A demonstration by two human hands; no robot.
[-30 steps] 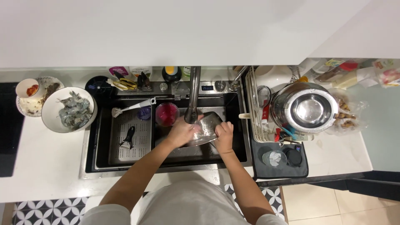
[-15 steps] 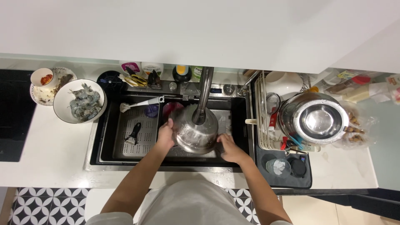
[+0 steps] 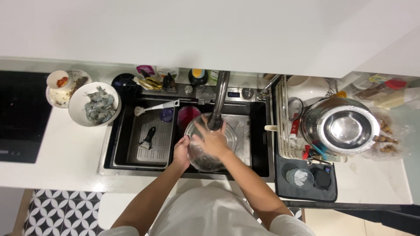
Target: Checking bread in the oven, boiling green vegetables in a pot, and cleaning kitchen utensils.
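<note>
A round steel bowl (image 3: pixel 210 142) was held over the black sink (image 3: pixel 258 131), directly under the tall faucet (image 3: pixel 218 100). The left hand (image 3: pixel 180 151) was clamped on the bowl's rim at about 9 o'clock, fingers curled over the edge. The right hand (image 3: pixel 212 140) was laid inside the bowl, fingers spread apart and pressed flat against the wet inner wall; nothing was gripped by it.

At 10 o'clock from the bowl, a perforated tray (image 3: pixel 146 135) sat in the sink with a dark peeler-like tool (image 3: pixel 148 136) on it, and a red cup (image 3: pixel 189 114) stood just beside the bowl. A white bowl of shrimp-like food (image 3: pixel 94 104) rested on the counter farther toward 9 o'clock. At 3 o'clock, a large steel pot (image 3: pixel 345 126) lay on a drying rack (image 3: pixel 284 118).

A slip was judged the likeliest fault: the bowl was supported by one wet hand only, so it could be tipped or dropped against the faucet neck or the red cup. Splashing over the front counter edge was also thought possible if water struck the curved inner wall.
</note>
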